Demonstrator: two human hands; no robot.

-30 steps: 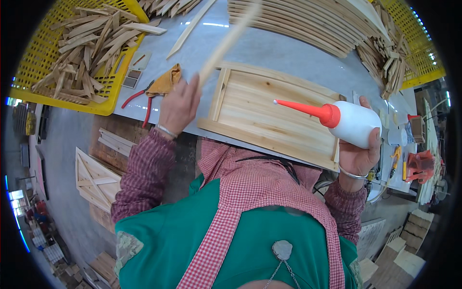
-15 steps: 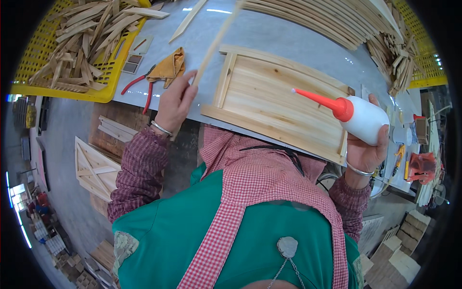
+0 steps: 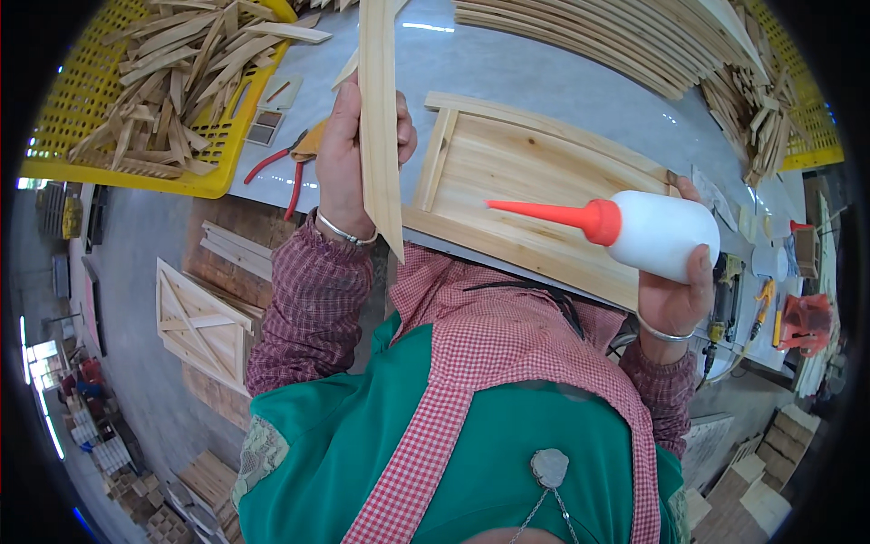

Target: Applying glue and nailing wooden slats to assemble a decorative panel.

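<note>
My left hand (image 3: 343,154) is closed round a long, flat wooden slat (image 3: 379,136) with a slanted lower end, held up left of the panel. In my right hand (image 3: 672,295) lies a white glue bottle (image 3: 666,234) with a red cone nozzle (image 3: 544,215), tipped so the nozzle points left. Below the bottle a framed wooden panel (image 3: 535,172) rests on the table at its front edge. The bottle hides part of the panel's right end. Close to my left wrist lie red-handled pliers (image 3: 294,172), with an orange cloth (image 3: 311,142) over their jaws, partly covered by my hand.
A yellow basket (image 3: 217,177) heaped with wooden offcuts stands at the far left. Stacked slats (image 3: 598,41) lie along the back, with another yellow basket (image 3: 811,150) at the right. A cross-braced wooden frame (image 3: 199,322) sits below the table on the left.
My left hand has turned and lifted the slat, bringing its broad face into view. The glue bottle has moved left and tilted nearer to level.
</note>
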